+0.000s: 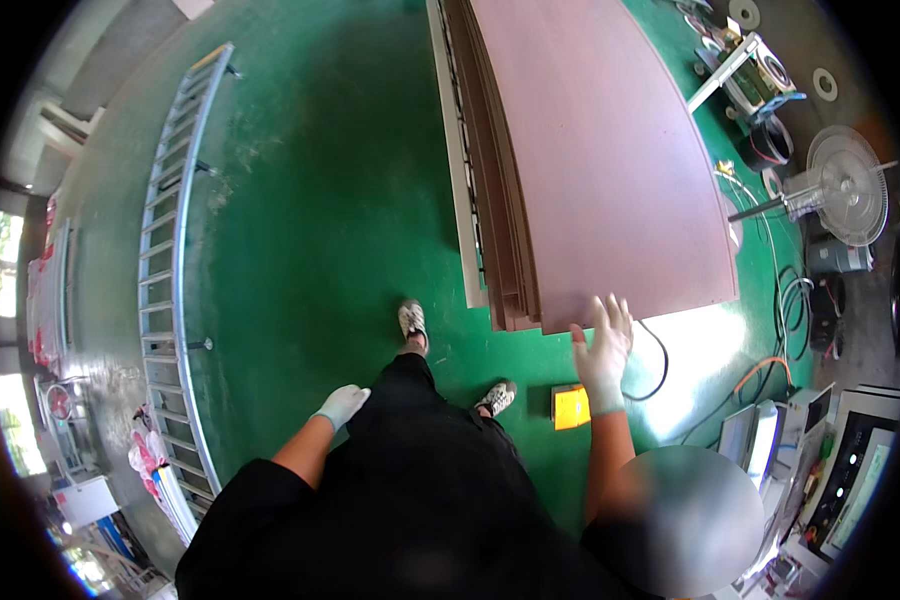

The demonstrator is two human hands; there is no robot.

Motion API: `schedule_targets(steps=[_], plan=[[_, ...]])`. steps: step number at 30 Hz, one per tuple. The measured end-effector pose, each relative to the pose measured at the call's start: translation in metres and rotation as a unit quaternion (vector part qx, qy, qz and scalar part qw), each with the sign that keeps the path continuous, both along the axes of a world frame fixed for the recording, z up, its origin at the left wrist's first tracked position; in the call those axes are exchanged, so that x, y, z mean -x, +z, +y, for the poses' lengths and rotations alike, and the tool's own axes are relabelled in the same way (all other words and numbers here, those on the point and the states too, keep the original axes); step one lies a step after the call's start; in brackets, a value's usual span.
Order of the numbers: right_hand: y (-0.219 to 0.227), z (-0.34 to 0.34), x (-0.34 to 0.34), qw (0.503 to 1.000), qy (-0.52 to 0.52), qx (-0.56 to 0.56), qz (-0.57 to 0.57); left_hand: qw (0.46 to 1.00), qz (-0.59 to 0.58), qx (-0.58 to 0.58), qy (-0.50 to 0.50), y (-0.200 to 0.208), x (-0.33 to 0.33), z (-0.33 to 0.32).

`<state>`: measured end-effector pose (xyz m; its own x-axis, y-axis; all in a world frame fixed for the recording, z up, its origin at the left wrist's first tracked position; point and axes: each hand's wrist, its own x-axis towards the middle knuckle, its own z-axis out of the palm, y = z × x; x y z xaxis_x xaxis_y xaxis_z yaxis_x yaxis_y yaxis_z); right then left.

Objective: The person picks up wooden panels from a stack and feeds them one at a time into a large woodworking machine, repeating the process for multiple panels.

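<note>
My right hand (605, 345), in a pale glove with a reddish-brown thumb tip, is open with fingers spread at the near edge of a stack of large reddish-brown sheets (610, 160). Whether the fingertips touch the top sheet I cannot tell. Several sheet edges show along the stack's left side. My left hand (342, 406), in a white glove, hangs beside my left thigh. Its fingers are together and loosely curled, and no object shows in them. A yellow box-like thing (571, 407) lies on the floor below my right hand.
A long metal roller conveyor (170, 250) stands at left on the green floor (300, 180). A pedestal fan (847, 185), hoses and a black cable (664, 365) are at right. Machines with a screen (860, 480) stand at lower right. A blurred round shape (695, 520) covers part of my right arm.
</note>
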<state>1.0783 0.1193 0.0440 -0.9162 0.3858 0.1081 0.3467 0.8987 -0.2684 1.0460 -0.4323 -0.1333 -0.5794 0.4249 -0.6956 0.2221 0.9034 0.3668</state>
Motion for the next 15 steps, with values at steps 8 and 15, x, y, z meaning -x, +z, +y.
schedule_targets(steps=[8, 15], plan=[[-0.047, -0.043, 0.082, 0.981, -0.105, -0.028, -0.162, 0.803, -0.185, -0.132, 0.551, 0.025, 0.139, -0.02], [-0.086, -0.049, 0.118, 0.923, -0.351, -0.106, -0.113, 0.781, -0.211, -0.092, 0.58, -0.019, 0.264, -0.167]])
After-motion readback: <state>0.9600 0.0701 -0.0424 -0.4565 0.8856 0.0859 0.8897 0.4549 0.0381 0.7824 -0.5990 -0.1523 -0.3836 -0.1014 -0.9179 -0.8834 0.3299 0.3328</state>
